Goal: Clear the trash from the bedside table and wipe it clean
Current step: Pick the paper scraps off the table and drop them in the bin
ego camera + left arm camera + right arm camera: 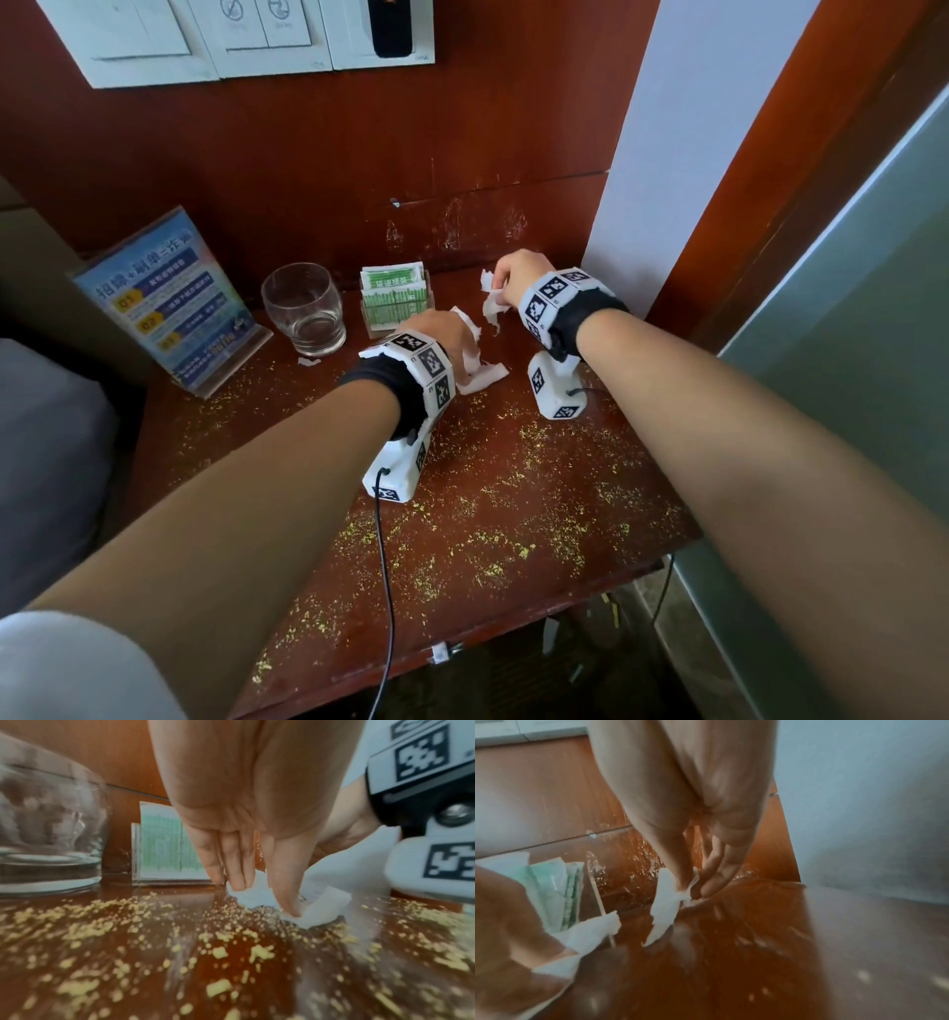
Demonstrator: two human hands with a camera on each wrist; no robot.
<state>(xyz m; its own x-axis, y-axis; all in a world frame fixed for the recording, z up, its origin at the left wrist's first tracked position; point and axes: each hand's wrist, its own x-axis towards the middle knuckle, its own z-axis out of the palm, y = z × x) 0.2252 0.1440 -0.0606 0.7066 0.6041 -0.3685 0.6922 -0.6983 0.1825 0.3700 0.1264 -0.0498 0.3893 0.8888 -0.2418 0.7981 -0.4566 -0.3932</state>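
Observation:
Yellow crumbs (493,568) (219,952) are scattered over the red-brown bedside table (513,478). My left hand (440,329) (262,896) reaches down near the table's middle back. Its thumb and fingers (237,874) pinch a crumpled white tissue (482,377) (323,908) against the wood; part of the tissue sticks up past the hand. My right hand (502,288) (693,892) hovers at the back right. It pinches a torn tissue scrap (492,308) (666,910), which hangs down from the fingertips just above the table.
An empty glass (304,308) (49,833) stands at the back left. Next to it is a clear holder of green tea sachets (394,303) (164,850). An acrylic sign (169,300) stands at the far left, and a small white scrap (309,362) lies near the glass. A white wall edge (637,205) bounds the right.

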